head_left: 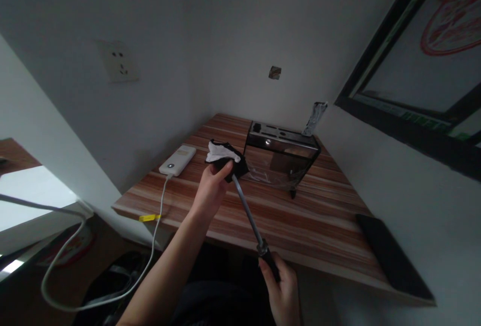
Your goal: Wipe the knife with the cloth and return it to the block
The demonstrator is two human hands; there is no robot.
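Note:
My right hand is closed round the black handle of a long metal rod that slants up and left over the wooden table. At the rod's far end sits a black head wrapped with a white cloth. My left hand pinches that head and cloth from below. A shiny black toaster stands just beyond the cloth, apart from it.
A white power bank lies at the table's left with a white cable trailing off the edge. A dark flat slab rests at the right edge. A wall socket and a framed window flank the corner.

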